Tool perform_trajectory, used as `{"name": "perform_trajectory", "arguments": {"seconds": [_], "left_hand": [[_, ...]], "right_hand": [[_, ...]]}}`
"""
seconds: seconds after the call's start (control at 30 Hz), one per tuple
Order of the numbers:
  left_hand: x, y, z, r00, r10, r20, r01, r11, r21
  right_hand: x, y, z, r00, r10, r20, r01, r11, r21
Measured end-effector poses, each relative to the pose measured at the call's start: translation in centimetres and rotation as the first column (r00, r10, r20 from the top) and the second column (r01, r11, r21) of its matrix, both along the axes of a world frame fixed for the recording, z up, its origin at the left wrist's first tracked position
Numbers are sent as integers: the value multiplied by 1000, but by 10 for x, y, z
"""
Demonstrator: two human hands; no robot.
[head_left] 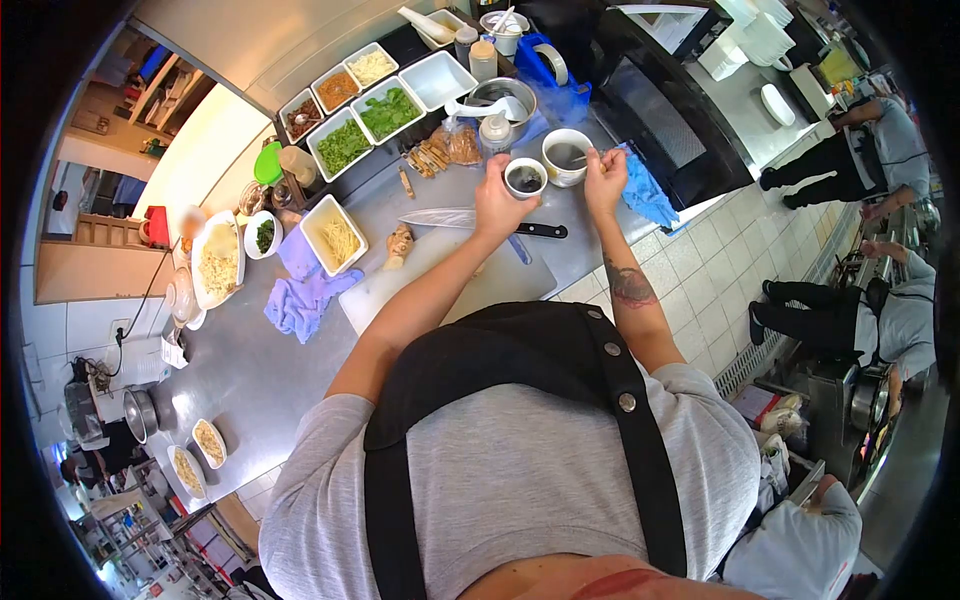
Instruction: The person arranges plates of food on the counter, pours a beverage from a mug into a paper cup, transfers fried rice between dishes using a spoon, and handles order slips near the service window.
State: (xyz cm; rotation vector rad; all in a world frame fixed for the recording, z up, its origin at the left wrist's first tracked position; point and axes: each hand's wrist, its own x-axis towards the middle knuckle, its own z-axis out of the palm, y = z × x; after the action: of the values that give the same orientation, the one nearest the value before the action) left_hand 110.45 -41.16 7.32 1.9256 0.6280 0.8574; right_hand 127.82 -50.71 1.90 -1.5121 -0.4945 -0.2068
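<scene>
My left hand (500,204) is closed around a small white cup (525,178) with something dark inside. To its right stands a larger white bowl (566,176) holding greyish liquid. My right hand (606,182) is pinched at that bowl's right rim, on what looks like the thin handle of a spoon (579,158) dipping into the liquid. Below the cup, a large knife (540,230) with a black handle lies across the top of a white cutting board (430,275). A piece of ginger root (398,246) sits left of the board's upper part.
White containers of chopped greens (340,148), leaves (389,113) and other ingredients line the back. A metal pot (515,98) with a white ladle stands behind the cup. Purple cloth (303,298) and blue cloth (648,190) lie at either side. Several people work at right.
</scene>
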Motion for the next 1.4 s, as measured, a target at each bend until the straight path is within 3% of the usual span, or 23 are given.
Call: {"name": "perform_trajectory", "arguments": {"seconds": [0.1,0.3,0.5,0.6,0.7,0.73,0.8,0.87,0.9,1.03,1.13,1.23,1.33,1.4], "left_hand": [[-5,1,0,1000,-7,-10,7,1000,11],[-18,3,7,994,4,105,2,998,-63],[-33,-2,30,996,-9,90,20,992,-123],[-36,-2,29,992,1,127,18,989,-146],[-38,-5,35,991,-3,131,22,990,-143],[-38,-5,34,993,-5,118,22,991,-135],[-41,-3,34,996,-3,93,14,993,-119],[-44,-3,38,995,1,95,11,993,-120],[-46,-4,41,995,1,96,11,993,-121],[-48,-5,46,997,28,74,-18,990,-141],[-51,-4,45,997,29,71,-20,992,-127],[-53,-1,42,997,29,66,-22,994,-110],[-54,0,42,997,32,77,-23,994,-111],[-54,0,45,996,30,81,-20,992,-121]], "right_hand": [[-3,6,-2,994,32,-106,-25,997,68],[15,27,-17,995,11,-95,-7,999,49],[20,35,1,997,-51,-52,46,993,-105],[32,38,-11,997,-26,-67,17,991,-131],[23,21,16,988,93,-121,-113,978,-173],[25,11,21,997,34,73,-14,964,-265],[39,-18,24,890,-26,456,220,899,-378],[35,-51,30,853,-50,520,357,783,-509],[20,-66,41,845,-3,534,424,613,-667],[25,-81,-10,915,91,392,269,588,-763],[12,-61,-22,925,311,219,-23,621,-784],[-5,-36,-10,855,515,-65,-377,530,-759],[-19,-9,-9,856,493,-158,-459,583,-671],[-30,12,-17,879,475,-42,-372,627,-684]]}}
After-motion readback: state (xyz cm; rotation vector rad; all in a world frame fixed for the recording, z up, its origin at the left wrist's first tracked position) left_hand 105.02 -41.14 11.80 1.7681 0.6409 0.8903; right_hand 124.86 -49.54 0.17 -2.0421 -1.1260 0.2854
